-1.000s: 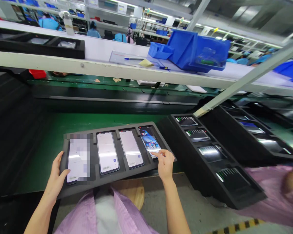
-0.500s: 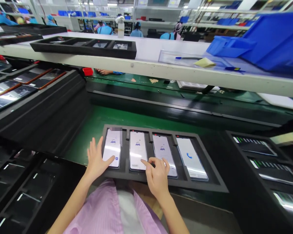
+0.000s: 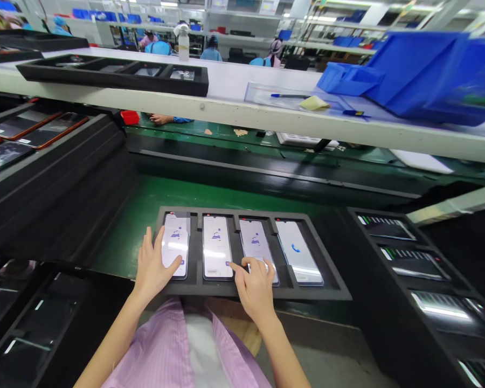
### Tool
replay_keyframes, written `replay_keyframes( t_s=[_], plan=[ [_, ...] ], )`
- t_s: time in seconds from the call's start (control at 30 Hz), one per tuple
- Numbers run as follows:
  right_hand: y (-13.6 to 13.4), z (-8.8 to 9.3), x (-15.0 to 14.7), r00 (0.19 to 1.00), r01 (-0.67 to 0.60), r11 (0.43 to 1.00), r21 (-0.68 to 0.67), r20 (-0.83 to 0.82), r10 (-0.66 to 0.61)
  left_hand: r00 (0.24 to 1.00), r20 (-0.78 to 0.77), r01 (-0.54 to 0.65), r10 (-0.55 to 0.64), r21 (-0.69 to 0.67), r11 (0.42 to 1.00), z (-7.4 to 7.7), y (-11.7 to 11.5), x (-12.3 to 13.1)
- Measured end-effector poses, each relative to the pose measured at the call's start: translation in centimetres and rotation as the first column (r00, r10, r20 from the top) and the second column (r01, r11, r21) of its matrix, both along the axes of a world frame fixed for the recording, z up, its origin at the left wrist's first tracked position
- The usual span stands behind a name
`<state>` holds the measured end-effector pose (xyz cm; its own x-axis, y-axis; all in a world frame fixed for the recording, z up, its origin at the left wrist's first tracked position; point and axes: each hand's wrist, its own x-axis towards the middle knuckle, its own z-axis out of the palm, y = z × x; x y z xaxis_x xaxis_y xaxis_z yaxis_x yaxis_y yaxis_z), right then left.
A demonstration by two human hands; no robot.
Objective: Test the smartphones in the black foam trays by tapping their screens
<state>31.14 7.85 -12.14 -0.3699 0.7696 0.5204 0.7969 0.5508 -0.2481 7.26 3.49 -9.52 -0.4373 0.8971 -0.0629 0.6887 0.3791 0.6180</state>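
Note:
A black foam tray holds several smartphones in a row, screens up and lit. My left hand is spread at the leftmost phone, its thumb lying on the lower screen by a small blue button. My right hand holds nothing; its index fingertip is at the lower right corner of the second phone, beside a similar button. The other fingers are loosely bent over the third phone and partly cover it. On the rightmost phone, a blue handset icon shows, with neither hand touching it.
A white shelf crosses ahead, carrying a black tray and blue bins. Stacked dark trays with phones rise at left. Another phone tray lies at right. Across the bench, another person's hand shows.
The view has turned slightly, so the scene sits further left. Small dots on the phone screens' pictures look darker, and a blue button now shows at my right index fingertip. My left hand stays in place.

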Motion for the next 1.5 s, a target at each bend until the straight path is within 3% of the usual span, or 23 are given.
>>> replay_keyframes(
  t_s=[0.13,0.23,0.43,0.73,0.87,1.07,1.17,1.27,1.37,1.43,1.5],
  plan=[
    [0.3,-0.5,2.5,0.978,0.201,0.975,0.099,-0.076,-0.194,1.0,0.022,-0.012,0.012,-0.004,1.0,0.2,0.0,0.0],
    [0.4,-0.9,4.6,0.943,0.333,0.938,0.102,-0.066,-0.327,0.999,0.046,-0.017,0.017,-0.002,1.0,0.2,0.1,-0.1],
    [0.3,-1.0,6.2,0.891,0.453,0.89,0.057,0.001,-0.454,0.997,0.063,-0.037,0.037,0.0,0.999,0.6,0.0,0.2],
    [1.6,-1.4,10.7,0.698,0.716,0.694,0.076,-0.06,-0.713,0.998,0.058,-0.034,0.033,0.019,0.999,0.3,0.0,-0.2],
    [2.0,-1.7,11.8,0.685,0.729,0.682,0.062,-0.039,-0.728,0.997,0.072,-0.034,0.031,0.046,0.998,0.0,0.0,-0.3],
    [1.9,-1.5,12.4,0.721,0.693,0.717,0.075,-0.067,-0.689,0.964,0.263,-0.066,0.035,0.112,0.992,-0.3,0.1,-0.6],
    [1.4,-1.6,10.8,0.796,0.604,0.793,0.078,-0.095,-0.598,0.936,0.351,-0.088,0.03,0.15,0.985,-1.0,0.2,-1.2],
    [0.5,-1.6,7.1,0.916,0.399,0.916,0.048,-0.078,-0.394,0.89,0.456,-0.095,-0.003,0.191,0.977,-2.1,0.0,-2.2],
    [-0.6,-1.2,2.1,0.993,0.087,0.996,0.011,-0.083,-0.086,0.85,0.526,-0.088,-0.038,0.212,0.973,-3.2,-0.4,-2.9],
    [-1.3,-0.6,-1.0,0.987,-0.126,0.992,-0.012,-0.102,0.124,0.837,0.545,-0.088,-0.049,0.223,0.971,-3.6,-0.7,-3.1],
    [-1.7,0.1,-3.4,0.962,-0.245,0.969,-0.034,-0.13,0.238,0.83,0.555,-0.084,-0.059,0.229,0.97,-3.7,-1.0,-3.0]
  ],
)
